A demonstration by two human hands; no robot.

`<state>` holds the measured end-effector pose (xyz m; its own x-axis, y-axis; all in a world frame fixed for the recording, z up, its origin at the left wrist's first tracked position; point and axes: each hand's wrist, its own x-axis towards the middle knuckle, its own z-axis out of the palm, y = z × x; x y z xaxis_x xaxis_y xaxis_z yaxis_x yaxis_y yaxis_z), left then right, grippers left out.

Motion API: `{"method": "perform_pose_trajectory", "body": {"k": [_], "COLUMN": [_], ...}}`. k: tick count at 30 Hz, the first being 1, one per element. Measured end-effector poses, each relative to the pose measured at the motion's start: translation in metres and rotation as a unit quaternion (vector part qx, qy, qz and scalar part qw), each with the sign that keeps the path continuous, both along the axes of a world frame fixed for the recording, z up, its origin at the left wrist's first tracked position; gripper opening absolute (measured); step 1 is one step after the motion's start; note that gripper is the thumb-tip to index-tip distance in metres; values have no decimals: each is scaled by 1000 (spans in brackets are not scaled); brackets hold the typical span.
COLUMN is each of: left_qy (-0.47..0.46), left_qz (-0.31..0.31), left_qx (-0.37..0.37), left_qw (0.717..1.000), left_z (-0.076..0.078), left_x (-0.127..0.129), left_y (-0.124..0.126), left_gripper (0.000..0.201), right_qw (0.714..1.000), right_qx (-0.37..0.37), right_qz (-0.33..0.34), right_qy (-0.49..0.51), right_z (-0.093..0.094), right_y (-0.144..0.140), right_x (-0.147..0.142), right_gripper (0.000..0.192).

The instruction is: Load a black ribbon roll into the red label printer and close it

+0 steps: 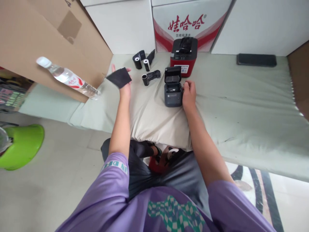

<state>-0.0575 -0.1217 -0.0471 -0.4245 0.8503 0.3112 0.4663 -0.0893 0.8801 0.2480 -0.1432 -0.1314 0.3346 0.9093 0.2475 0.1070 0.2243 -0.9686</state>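
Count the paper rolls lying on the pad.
3: two rolls stand side by side at the back, one roll lies nearer the open grey printer. Others may be hidden.

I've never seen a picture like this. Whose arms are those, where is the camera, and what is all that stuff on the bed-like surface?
There is no machine here: the camera sits on a person's head and looks down, so you see their own purple sleeves and two bare arms. The left hand holds up a flat black piece, perhaps a wrapper. The right hand rests against the side of a small grey printer whose lid stands open. Both lie over a pale green padded cover. Behind the grey printer stands a bigger red and black printer. To its left lie three small rolls in black wrap. Farther left are a water bottle and a cardboard box; far right, a flat dark slab.
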Motion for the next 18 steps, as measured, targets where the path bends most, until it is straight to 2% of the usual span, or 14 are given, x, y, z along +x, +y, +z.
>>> {"method": "perform_pose_trajectory", "body": {"k": [2, 3, 6, 9, 11, 13, 18], "left_qy": [-95, -95, -77, 18, 87, 156, 318], "left_qz": [-93, -143, -262, -386, -449, -485, -489], "left_qx": [24, 26, 28, -22, -50, -72, -202], "left_qw": [991, 985, 962, 922, 888, 858, 786], "left_z": [21, 32, 65, 85, 87, 81, 59], "left_x": [28, 42, 83, 113, 125, 129, 126], "left_y": [-8, -12, -17, -11, -3, 5, 17], "left_gripper": [46, 50, 31, 23, 34, 38, 27], "right_qw": [1000, 1000, 1000, 1000, 1000, 1000, 1000], "right_qx": [-4, -7, -6, -3, -7, -10, -8], "right_qz": [-3, -5, -12, -20, -23, -21, -15], "right_qy": [-5, -6, -5, -6, -1, 5, 5], "right_z": [2, 2, 2, -2, -5, -7, -12], "right_y": [-1, -1, 0, 3, 6, 7, 9], "right_x": [-1, -1, -1, -1, -1, 0, 1], "right_gripper": [73, 74, 75, 76, 78, 79, 80]}}
